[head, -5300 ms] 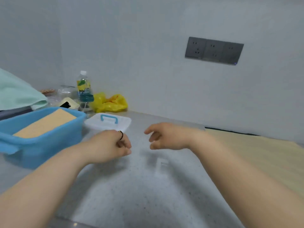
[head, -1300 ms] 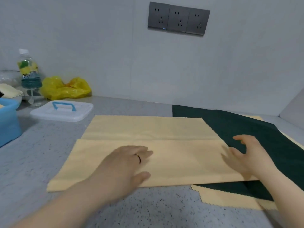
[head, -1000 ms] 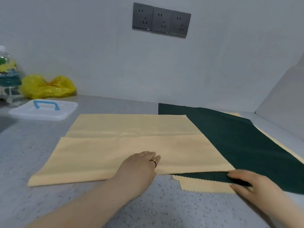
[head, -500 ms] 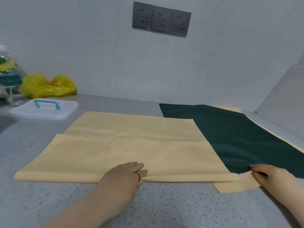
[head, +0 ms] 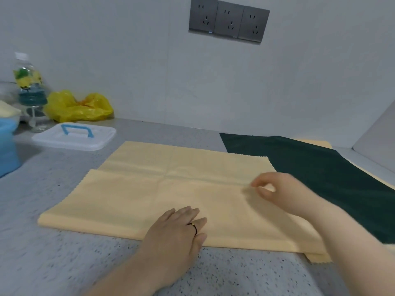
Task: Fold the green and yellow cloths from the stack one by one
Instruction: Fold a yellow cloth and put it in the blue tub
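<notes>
Clear plastic lid with blue handle [head: 74, 136] sits far left, well apart. Bare speckled grey counter [head: 53, 189] gives room there. Pale yellow cloth [head: 149, 195] is folded once; more folds likely. Left hand [head: 177, 229] presses the near fold, fingers flat together. Right hand [head: 284, 193] is curled at the top layer's edge, too blurred to tell if it pinches. Dark green cloth [head: 320, 167] lies unfolded on the right.

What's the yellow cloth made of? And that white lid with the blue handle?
The yellow cloth looks like thin, matte fabric: it creases softly and has zigzag-cut edges. The white lid is probably plastic: smooth, slightly see-through, with a moulded blue handle.
</notes>
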